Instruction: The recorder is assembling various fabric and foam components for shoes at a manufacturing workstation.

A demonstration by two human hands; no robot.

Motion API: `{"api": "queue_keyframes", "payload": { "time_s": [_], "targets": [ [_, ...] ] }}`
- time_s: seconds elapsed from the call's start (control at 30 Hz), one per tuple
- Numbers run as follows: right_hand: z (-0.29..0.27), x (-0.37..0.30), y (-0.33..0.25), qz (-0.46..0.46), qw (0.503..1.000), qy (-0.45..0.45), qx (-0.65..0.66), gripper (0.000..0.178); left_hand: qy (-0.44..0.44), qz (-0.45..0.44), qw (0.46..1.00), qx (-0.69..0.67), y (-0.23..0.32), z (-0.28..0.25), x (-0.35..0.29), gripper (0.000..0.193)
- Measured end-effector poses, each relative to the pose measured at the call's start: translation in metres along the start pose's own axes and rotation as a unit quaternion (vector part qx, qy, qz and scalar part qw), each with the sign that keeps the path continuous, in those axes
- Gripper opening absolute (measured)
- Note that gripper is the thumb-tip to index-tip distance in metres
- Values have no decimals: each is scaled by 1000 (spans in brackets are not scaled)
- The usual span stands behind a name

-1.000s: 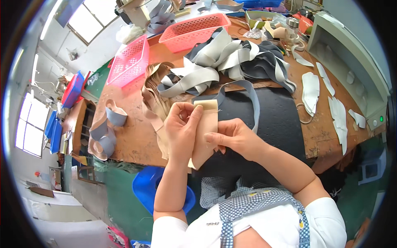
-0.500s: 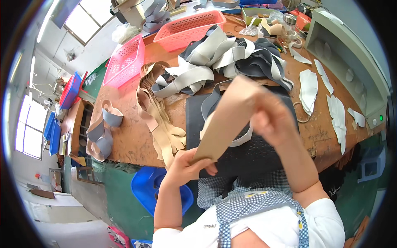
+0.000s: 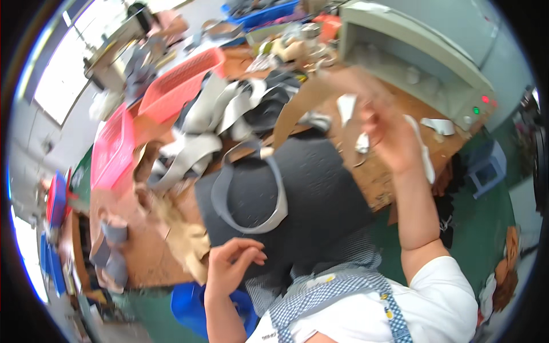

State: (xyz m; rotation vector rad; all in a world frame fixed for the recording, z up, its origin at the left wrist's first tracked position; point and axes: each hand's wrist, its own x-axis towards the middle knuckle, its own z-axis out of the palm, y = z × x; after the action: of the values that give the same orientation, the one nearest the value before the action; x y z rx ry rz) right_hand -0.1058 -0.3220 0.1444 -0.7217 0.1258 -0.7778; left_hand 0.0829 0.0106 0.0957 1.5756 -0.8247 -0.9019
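Expect a light, flexible, easily creased tan strip [image 3: 302, 102], arched near the black mat [image 3: 320, 183]'s far edge, best pinched near one end, apparently held in the blurred right hand [image 3: 394, 134], with the left hand [image 3: 227, 266] empty, loosely curled.

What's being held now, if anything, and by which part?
The right grip holds the tan strip; motion blur hides by which part. The left grip, loosely curled, holds nothing visible.

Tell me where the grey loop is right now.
In the head view, the grey loop is just left of centre, on the left part of the black mat, beyond the left hand and right of the tan strips.
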Motion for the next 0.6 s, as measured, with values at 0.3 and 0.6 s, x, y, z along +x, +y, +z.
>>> {"api": "queue_keyframes", "payload": {
  "time_s": [0.3, 0.6],
  "targets": [
    [-19, -79, 107, 81, 982, 151, -86, 8, -74, -58, 987, -128, -15, 121, 61, 25],
    [-28, -111, 130, 143, 959, 68, -234, 21, 60, -36, 981, -181, -32, 135, 60, 18]
  ]
}}
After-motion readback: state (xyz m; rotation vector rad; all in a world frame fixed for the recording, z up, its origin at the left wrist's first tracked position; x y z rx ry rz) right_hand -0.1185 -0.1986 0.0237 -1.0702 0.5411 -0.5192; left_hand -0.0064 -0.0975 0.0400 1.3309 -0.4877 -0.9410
